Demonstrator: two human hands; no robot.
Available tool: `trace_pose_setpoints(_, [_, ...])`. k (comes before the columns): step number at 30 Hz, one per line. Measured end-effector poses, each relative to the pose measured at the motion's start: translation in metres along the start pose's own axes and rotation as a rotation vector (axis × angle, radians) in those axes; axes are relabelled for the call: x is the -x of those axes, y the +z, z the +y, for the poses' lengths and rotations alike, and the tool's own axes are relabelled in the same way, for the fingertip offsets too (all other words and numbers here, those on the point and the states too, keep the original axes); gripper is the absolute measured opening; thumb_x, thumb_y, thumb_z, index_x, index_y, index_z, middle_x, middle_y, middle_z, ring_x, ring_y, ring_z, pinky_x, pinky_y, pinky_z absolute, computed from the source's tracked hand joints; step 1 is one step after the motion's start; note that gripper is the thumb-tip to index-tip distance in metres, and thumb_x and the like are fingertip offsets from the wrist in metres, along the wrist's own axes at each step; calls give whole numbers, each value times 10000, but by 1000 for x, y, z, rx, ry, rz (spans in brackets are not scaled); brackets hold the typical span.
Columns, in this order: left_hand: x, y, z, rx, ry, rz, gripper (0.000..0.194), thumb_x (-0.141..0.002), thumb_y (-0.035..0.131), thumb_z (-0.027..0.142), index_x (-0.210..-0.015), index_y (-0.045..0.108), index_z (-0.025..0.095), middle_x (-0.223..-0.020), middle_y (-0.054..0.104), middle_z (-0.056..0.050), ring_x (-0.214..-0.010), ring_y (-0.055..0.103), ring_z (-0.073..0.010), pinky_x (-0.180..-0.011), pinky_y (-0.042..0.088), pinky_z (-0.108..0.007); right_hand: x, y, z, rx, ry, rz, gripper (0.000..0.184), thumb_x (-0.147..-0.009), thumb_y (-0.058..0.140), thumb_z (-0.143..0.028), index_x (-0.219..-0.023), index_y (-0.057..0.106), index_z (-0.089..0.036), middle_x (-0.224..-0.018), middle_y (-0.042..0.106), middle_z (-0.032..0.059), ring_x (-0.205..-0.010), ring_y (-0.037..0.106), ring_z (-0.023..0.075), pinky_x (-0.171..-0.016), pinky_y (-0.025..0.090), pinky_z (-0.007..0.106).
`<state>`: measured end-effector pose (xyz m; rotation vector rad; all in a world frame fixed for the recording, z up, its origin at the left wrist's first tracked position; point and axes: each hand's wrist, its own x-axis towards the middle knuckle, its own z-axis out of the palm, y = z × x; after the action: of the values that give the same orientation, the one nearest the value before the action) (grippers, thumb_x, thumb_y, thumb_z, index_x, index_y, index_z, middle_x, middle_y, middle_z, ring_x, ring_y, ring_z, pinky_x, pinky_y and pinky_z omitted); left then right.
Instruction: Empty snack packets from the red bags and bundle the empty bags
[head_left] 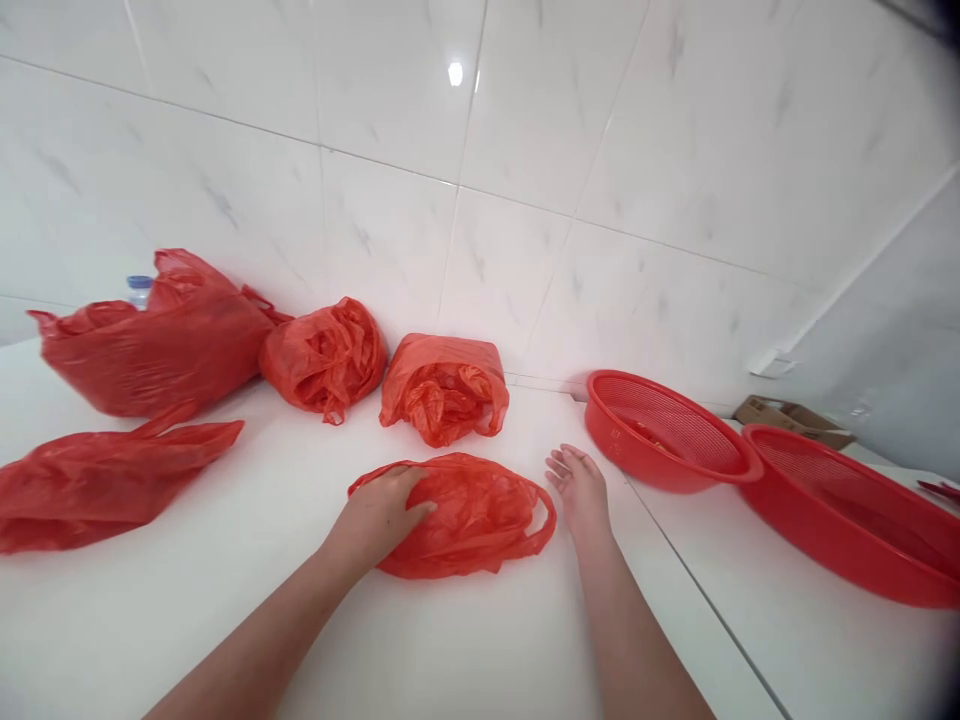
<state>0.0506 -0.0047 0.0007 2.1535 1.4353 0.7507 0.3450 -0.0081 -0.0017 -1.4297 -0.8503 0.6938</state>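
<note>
Centre bag: red plastic carrier bag (472, 510), lying crumpled on the white tabletop (420, 640) between both hands, loop handle toward the right.
Left hand (382, 510): laid on the bag's left end, thumb and fingers parted.
Right hand (580, 487): just beside the loop handle, fingers loosely spread, grasping nothing.
Back row: bulky red bag (165, 345) with blue-capped bottle (139, 290); rounded bundled bag (326, 355); folded-in bag (446, 385), near tiled wall (390, 110).
Left front: flattened red bag (97, 490).
Right side: two red plastic colanders (675, 475), rims touching or overlapping.
</note>
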Motion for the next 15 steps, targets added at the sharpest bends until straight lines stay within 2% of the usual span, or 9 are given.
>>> trace_pose_setpoints(3, [-1,0,3,-90,35,44,316,-834,450,366,-1096,600,271,-1144,635,-33,-993,592,-251,-794,426,-335,-5,-20,-17,220,-232,302,395,-793,476,-365,-1146,502,-190,-1344,411,124,-1248,388,251,-1017,336,419])
trace_pose_setpoints(5, [-1,0,5,-115,39,69,303,-853,412,358,-1068,607,269,-1103,652,-29,-954,604,-236,-765,429,-321,-12,-39,-28,527,-443,472,413,-804,463,-335,-1181,515,-174,-1393,350,134,-1304,297,266,-1064,249,439])
trace_pose_setpoints(7, [-1,0,6,-121,18,93,299,-859,398,357,-1048,614,270,-1083,661,-28,-936,609,-230,-744,427,-310,-25,-62,-37,855,-561,555,466,-810,453,-319,-1238,494,-139,-1402,346,162,-1323,253,300,-1063,224,480])
trace_pose_setpoints(9, [-2,0,6,-110,6,105,293,-859,399,352,-1041,616,275,-1086,663,-24,-944,608,-226,-741,423,-303,-40,-86,-41,1089,-522,507,521,-806,454,-307,-1291,451,-117,-1365,400,179,-1317,255,339,-1043,210,542])
trace_pose_setpoints(11, [-2,0,4,-98,0,102,287,-858,400,344,-1034,616,275,-1080,666,-20,-944,607,-222,-738,418,-298,-49,-108,-39,1235,-454,347,499,-799,450,-294,-1260,488,-105,-1224,517,186,-1212,395,356,-986,276,562])
trace_pose_setpoints(13, [-3,0,2,-93,-10,96,281,-857,399,343,-1018,617,269,-1050,675,-21,-927,609,-221,-730,415,-299,-47,-124,-32,1281,-432,202,418,-793,440,-288,-1146,580,-113,-1046,586,164,-1028,524,331,-889,383,515])
trace_pose_setpoints(15, [-3,0,0,-90,-23,96,278,-858,396,348,-1008,615,265,-1034,678,-23,-917,611,-221,-729,414,-302,-34,-132,-23,1252,-445,150,358,-786,433,-298,-1033,638,-139,-935,594,135,-901,558,304,-788,443,458])
